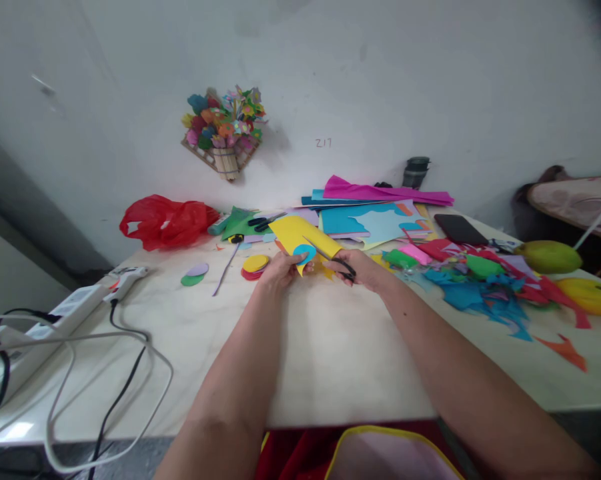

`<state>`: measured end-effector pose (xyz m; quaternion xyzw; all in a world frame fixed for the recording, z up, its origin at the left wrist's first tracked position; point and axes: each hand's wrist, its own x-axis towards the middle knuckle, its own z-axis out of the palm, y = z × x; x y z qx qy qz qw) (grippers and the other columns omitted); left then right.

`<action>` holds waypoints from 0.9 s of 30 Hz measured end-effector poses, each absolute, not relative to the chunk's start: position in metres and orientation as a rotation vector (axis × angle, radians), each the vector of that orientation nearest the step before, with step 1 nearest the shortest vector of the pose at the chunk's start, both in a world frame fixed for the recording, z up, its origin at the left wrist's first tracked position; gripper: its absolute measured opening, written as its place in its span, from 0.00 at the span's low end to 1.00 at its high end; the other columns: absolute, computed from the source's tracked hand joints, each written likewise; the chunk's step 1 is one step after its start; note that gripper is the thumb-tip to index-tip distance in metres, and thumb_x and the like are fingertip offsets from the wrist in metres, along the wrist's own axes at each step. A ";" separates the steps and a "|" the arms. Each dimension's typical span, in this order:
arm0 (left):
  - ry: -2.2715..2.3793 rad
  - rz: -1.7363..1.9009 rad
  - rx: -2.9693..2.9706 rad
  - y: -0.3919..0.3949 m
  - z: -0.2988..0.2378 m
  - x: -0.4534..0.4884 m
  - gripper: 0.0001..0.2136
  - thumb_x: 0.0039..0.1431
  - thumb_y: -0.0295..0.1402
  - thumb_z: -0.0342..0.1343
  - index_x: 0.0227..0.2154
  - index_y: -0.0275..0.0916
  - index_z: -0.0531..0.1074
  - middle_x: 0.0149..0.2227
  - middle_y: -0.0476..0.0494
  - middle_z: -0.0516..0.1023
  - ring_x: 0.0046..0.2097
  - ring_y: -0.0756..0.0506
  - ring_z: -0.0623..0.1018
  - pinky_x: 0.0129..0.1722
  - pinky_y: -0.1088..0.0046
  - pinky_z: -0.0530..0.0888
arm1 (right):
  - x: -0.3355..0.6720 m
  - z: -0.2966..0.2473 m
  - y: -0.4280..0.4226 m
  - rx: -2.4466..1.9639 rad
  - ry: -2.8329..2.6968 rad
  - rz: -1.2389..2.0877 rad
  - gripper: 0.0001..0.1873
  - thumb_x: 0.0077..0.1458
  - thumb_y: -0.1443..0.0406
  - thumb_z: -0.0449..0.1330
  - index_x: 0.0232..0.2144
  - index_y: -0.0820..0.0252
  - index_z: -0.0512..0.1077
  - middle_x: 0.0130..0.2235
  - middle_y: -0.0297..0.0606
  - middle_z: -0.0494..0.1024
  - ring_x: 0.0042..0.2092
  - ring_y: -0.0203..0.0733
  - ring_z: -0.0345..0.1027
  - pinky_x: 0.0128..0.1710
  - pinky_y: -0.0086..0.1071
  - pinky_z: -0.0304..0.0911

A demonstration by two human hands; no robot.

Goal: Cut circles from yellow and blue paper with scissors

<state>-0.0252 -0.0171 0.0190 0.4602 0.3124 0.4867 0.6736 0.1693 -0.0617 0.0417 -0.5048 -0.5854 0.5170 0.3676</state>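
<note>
My left hand (280, 269) is closed on a yellow sheet of paper (300, 235) with a small blue paper circle (305, 253) pressed against it. My right hand (361, 268) grips black-handled scissors (336, 260), whose blades reach into the yellow sheet beside the blue circle. Both hands are held just above the middle of the pale table (330, 347). A small stack of yellow and red paper circles (255, 266) lies just left of my left hand.
Scraps of coloured paper (480, 283) lie at the right, a stack of coloured sheets (375, 210) at the back. A phone (459, 229), red plastic bag (165, 220), power strip with cables (55, 320), second scissors (263, 221) and paper flower basket (225, 130) on the wall.
</note>
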 end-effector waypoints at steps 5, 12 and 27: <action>0.712 1.090 1.033 -0.020 0.024 -0.026 0.13 0.40 0.27 0.70 0.29 0.33 0.73 0.24 0.46 0.74 0.24 0.49 0.72 0.25 0.72 0.68 | 0.172 0.040 -0.060 -1.269 -1.536 1.345 0.10 0.52 0.65 0.65 0.25 0.62 0.67 0.16 0.28 0.66 0.15 0.27 0.52 0.14 0.24 0.48; 0.707 1.070 1.045 -0.018 0.022 -0.027 0.11 0.41 0.27 0.70 0.27 0.34 0.73 0.22 0.47 0.73 0.23 0.49 0.72 0.25 0.73 0.69 | 0.173 0.040 -0.060 -1.259 -1.565 1.343 0.13 0.50 0.64 0.66 0.23 0.61 0.65 0.15 0.28 0.65 0.14 0.27 0.51 0.13 0.24 0.47; 0.646 1.122 1.048 -0.019 0.020 -0.024 0.15 0.38 0.30 0.73 0.29 0.34 0.74 0.26 0.47 0.75 0.25 0.48 0.73 0.27 0.71 0.72 | 0.172 0.039 -0.061 -1.264 -1.584 1.332 0.12 0.52 0.62 0.64 0.27 0.62 0.66 0.17 0.30 0.68 0.14 0.27 0.55 0.12 0.23 0.42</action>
